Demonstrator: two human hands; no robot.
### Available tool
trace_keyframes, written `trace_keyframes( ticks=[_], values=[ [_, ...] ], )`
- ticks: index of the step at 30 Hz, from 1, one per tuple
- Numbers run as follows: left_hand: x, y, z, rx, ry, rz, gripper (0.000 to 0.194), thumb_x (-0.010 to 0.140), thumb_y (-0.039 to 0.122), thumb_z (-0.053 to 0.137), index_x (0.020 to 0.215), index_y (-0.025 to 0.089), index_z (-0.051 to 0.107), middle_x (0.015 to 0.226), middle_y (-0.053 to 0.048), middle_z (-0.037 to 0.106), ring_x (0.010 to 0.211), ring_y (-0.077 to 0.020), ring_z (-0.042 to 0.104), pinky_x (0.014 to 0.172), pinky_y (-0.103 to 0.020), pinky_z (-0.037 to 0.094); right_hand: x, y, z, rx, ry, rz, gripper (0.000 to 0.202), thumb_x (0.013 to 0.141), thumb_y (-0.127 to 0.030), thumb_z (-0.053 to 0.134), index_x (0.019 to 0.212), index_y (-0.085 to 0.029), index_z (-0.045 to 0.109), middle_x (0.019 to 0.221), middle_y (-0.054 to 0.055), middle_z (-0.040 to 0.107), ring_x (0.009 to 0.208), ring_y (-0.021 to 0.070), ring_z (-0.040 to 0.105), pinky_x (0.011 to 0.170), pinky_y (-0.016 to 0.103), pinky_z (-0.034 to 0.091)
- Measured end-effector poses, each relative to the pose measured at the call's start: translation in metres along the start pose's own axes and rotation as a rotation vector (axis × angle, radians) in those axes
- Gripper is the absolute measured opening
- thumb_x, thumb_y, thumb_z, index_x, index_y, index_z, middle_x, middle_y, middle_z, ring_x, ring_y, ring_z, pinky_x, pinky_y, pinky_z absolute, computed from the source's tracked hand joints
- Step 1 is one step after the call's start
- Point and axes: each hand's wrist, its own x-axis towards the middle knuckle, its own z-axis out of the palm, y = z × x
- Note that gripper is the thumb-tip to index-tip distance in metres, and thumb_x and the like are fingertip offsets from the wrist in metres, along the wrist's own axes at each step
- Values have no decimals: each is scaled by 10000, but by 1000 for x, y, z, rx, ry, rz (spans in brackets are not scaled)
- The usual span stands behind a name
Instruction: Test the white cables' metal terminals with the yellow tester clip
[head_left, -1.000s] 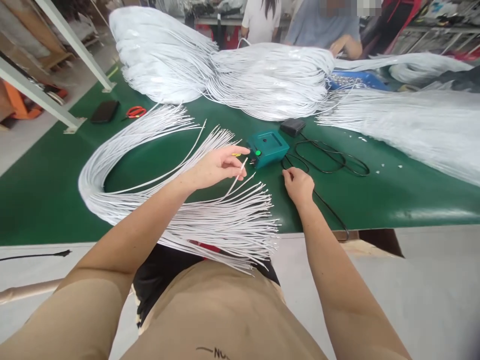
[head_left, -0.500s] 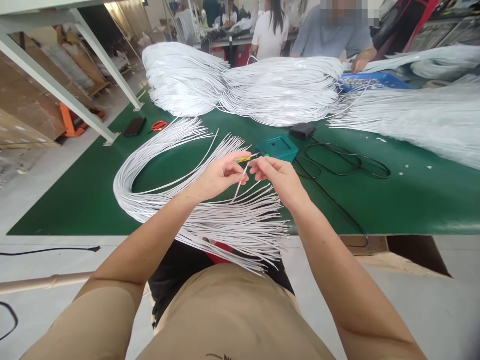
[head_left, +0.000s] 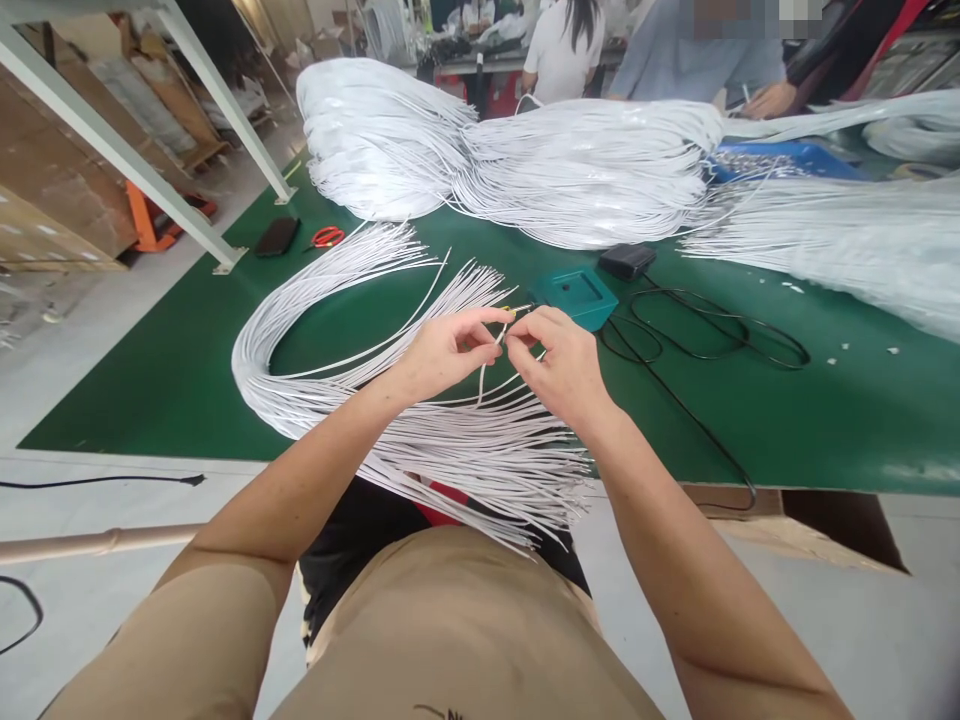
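Observation:
My left hand [head_left: 454,350] is closed in a pinch on a thin white cable [head_left: 482,380], whose free length hangs below the fingers. Thumb and fingertips of my right hand [head_left: 555,360] come together at the upper end of this cable, touching or almost touching the left fingertips. The very tip is hidden between the fingers. Just behind them shows a small yellow piece [head_left: 511,311], too covered to name. Under both hands lies a bent bundle of white cables [head_left: 300,395], its loose ends fanned out toward the right. Beyond my right hand sits a teal box-like device [head_left: 581,297].
Large white cable bundles [head_left: 585,170] line the far side of the green table [head_left: 750,420]. Red-handled scissors [head_left: 328,237] and a dark flat case [head_left: 277,237] lie at left. A black adapter [head_left: 627,261] trails its cord rightward. A blue tray [head_left: 787,160] and co-workers are beyond.
My right fingertips have closed in on the cable at the left fingertips. The cable's hanging end has straightened toward vertical. The whole view has shifted slightly.

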Motion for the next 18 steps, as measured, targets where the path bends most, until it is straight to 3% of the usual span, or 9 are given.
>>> trace_keyframes(
  ticks=[3,5,8,11,15,18],
  values=[
    [3,-3,-2,18,34,-17,440,767,190,655,1206,185,650,763,-1,687,678,-102,616,720,-236,510,2,5,-2,28,-41,-48,167,818,-165,493,713,-206,616,771,38,660,767,172,576,702,287,435],
    [5,-5,-3,3,50,-21,444,766,200,660,1210,181,649,759,-5,688,685,-106,625,731,-242,514,5,10,-3,109,-34,55,147,820,-190,515,720,-202,621,753,23,657,724,157,571,689,276,436],
    [9,-8,-5,-15,62,-30,436,768,209,667,1203,187,658,752,-9,689,695,-113,635,738,-246,519,14,17,-2,264,-58,278,209,871,-350,541,792,-193,655,773,17,674,716,149,586,694,275,443],
    [14,-11,-4,-17,56,-45,427,764,202,671,1191,199,670,754,-10,695,696,-116,640,729,-247,522,22,23,4,378,-174,334,270,857,-444,582,885,-194,679,834,19,702,751,156,607,710,281,451],
    [23,-19,-4,-122,38,-107,449,736,186,692,1185,174,663,739,-17,701,691,-125,658,741,-268,532,28,34,18,227,-198,193,173,876,-276,543,779,-187,655,801,22,692,730,152,587,682,274,427],
    [32,-26,-4,-234,25,-209,456,715,162,694,1169,152,658,704,-14,692,669,-120,651,682,-256,518,33,48,26,-102,-206,-106,260,934,-217,422,802,-174,641,836,71,668,799,188,562,719,310,397]
  ],
)
